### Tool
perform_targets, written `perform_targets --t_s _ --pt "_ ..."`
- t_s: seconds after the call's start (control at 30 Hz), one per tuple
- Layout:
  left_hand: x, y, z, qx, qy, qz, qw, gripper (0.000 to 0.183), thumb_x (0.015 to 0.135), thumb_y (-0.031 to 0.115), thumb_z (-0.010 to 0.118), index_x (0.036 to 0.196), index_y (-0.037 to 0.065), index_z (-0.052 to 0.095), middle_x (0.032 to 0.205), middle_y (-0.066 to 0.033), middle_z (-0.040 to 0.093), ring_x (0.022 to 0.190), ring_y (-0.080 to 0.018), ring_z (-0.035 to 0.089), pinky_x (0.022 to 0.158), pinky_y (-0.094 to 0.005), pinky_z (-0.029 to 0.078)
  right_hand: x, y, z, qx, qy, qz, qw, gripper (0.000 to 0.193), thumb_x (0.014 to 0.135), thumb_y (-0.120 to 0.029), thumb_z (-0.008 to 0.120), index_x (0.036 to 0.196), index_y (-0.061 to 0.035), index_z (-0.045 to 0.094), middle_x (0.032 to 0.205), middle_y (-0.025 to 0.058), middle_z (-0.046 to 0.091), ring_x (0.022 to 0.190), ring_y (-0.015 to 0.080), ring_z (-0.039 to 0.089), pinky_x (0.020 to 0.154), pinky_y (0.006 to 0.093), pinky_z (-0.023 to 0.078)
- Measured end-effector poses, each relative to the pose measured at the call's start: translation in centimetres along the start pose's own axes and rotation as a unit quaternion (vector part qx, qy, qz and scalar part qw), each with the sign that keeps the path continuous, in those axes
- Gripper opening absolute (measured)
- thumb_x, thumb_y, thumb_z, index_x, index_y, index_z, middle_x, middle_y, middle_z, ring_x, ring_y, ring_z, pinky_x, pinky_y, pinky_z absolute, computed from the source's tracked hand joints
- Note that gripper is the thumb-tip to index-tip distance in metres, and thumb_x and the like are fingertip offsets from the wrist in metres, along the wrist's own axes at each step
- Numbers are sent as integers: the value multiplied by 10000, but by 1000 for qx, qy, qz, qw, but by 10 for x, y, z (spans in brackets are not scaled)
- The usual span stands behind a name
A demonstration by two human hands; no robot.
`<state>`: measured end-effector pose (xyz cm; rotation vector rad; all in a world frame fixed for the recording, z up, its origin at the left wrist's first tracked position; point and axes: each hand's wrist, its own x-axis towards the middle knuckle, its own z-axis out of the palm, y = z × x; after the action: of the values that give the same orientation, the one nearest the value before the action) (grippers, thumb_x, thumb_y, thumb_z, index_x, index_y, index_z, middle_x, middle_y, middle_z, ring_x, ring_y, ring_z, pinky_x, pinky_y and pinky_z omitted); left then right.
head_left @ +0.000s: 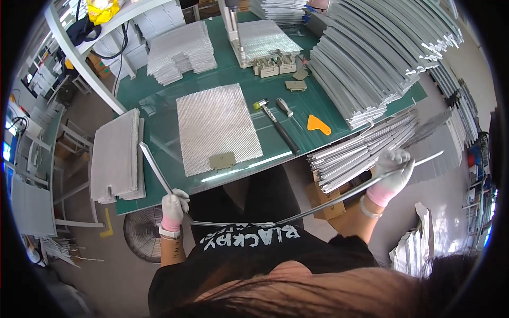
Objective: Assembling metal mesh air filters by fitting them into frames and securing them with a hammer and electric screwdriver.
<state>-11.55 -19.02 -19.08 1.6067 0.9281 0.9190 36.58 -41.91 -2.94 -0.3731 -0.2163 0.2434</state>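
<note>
A long, thin silver metal strip (334, 201) spans the space in front of my torso, bent at two places into a wide, open U. My left hand (174, 208), in a white and pink glove, is closed round its left part, whose end sticks up past the table's front edge. On the right part, my gloved right hand (391, 176) grips the strip, and the other end reaches out beyond it. On the table lies a silver mesh sheet (217, 127), with a small beige plastic piece (222, 160) on its near edge.
A mallet (277, 127), a screwdriver (285, 107) and an orange scraper (318, 125) lie on the green table (159, 138). Mesh sheets (115, 156) are stacked at left. Piled metal strips (366, 58) fill the right, with more bundled strips (350, 151) below. A floor fan (140, 233) stands near my left arm.
</note>
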Motion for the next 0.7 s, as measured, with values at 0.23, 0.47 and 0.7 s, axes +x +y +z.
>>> perform_targets --t_s 0.23,0.47,0.7 --pt "-62 -12 21 -50 77 -59 994 587 1020 489 373 845 -18 611 515 -29 531 441 -102 509 480 -250 438 -25 201 87 -50 -88 258 961 277 974 -297 559 814 -76 510 690 42 532 577 164 509 614 346 477" --pt "-77 -26 74 155 188 -24 970 508 952 325 541 1265 -70 479 1022 -191 581 1010 -288 564 928 -392 430 -26 327 -18 -101 -109 419 896 190 987 -263 549 916 -88 554 840 64 597 788 199 601 762 363 510" --pt "-28 -14 152 -468 -52 -303 829 460 996 272 526 1319 -43 436 1309 -204 515 1231 -331 497 1088 -463 364 -83 257 -65 -323 -282 512 744 180 989 -193 538 1046 -22 537 924 68 617 874 159 625 824 306 516"
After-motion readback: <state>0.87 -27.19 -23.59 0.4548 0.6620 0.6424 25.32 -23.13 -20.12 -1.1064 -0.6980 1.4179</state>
